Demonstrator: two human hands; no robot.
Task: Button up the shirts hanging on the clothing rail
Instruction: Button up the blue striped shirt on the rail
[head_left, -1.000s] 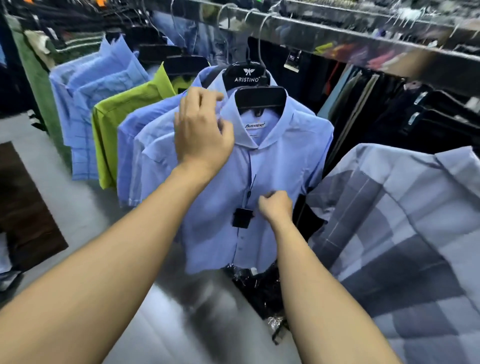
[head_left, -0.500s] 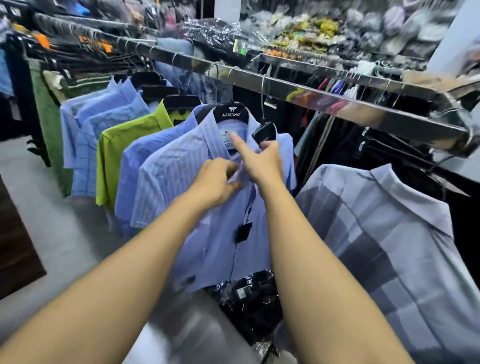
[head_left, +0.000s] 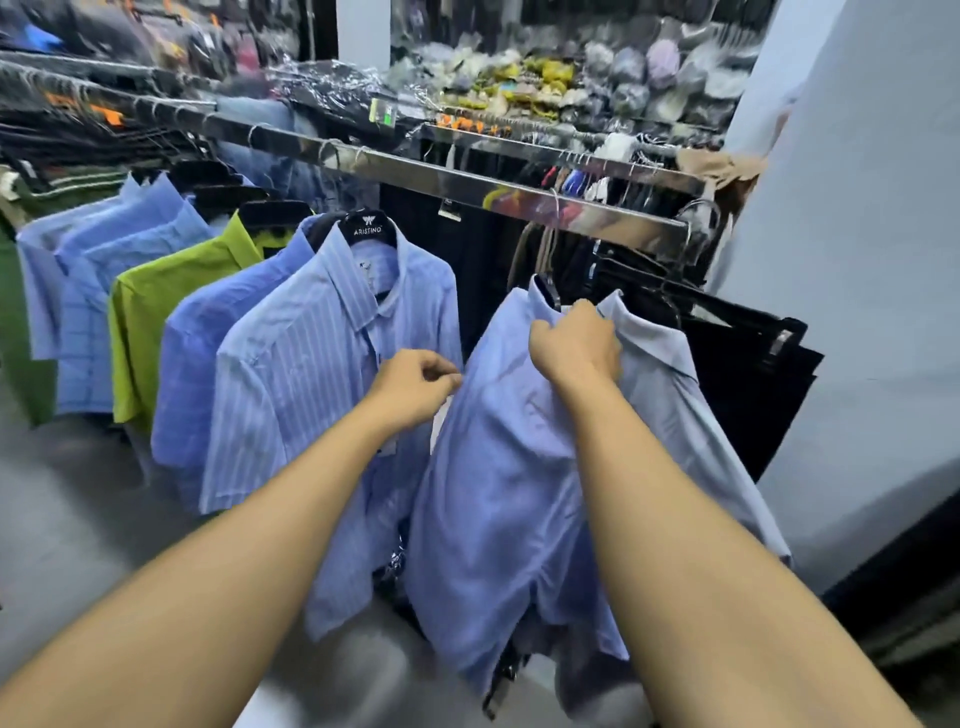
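Note:
A plain light-blue shirt (head_left: 498, 493) on a hanger hangs below the chrome clothing rail (head_left: 467, 182), off to the right of the other shirts. My right hand (head_left: 576, 345) grips it at the collar, over the hanger. My left hand (head_left: 415, 384) has curled fingers and pinches the shirt's left edge near the shoulder. The shirt's front is turned away and crumpled, so its buttons are hidden. To its left a blue striped shirt (head_left: 311, 364) hangs on a black Aristino hanger (head_left: 368, 231), collar towards me.
More shirts hang along the rail to the left, among them a lime-green one (head_left: 156, 301) and several blue ones. Dark trousers (head_left: 753, 364) hang at the rail's right end beside a grey wall (head_left: 857, 260). Packed goods fill shelves behind.
The plain blue shirt has swung from in front of the striped shirt out to the right, carried by my right hand at its collar. My left hand dropped lower and followed.

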